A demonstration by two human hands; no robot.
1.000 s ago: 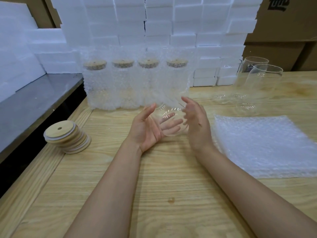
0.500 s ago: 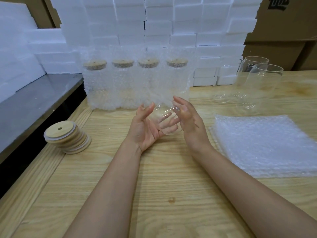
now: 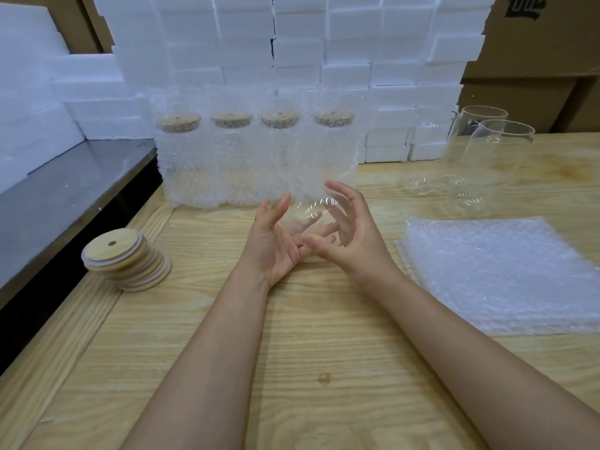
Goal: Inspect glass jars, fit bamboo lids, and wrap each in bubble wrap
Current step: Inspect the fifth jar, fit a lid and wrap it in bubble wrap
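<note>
A clear glass jar (image 3: 311, 212) lies on its side between my hands, just above the wooden table (image 3: 311, 352). My left hand (image 3: 272, 250) is palm up, its fingers stretched under the jar and its thumb upright against the jar's left side. My right hand (image 3: 354, 236) curls its fingers round the jar's right side. A stack of bamboo lids (image 3: 126, 260) sits at the left. A pile of bubble wrap sheets (image 3: 500, 274) lies at the right.
Several wrapped, lidded jars (image 3: 227, 157) stand in a row behind my hands. Two bare glass jars (image 3: 496, 164) stand at the back right. White foam blocks (image 3: 324, 60) line the back, with cardboard boxes (image 3: 535, 76) to their right. A dark metal shelf (image 3: 65, 196) runs along the left.
My hands have moved closer together round the jar and shifted slightly away from me. The right hand's fingers have curled more, and the jar has turned between the palms.
</note>
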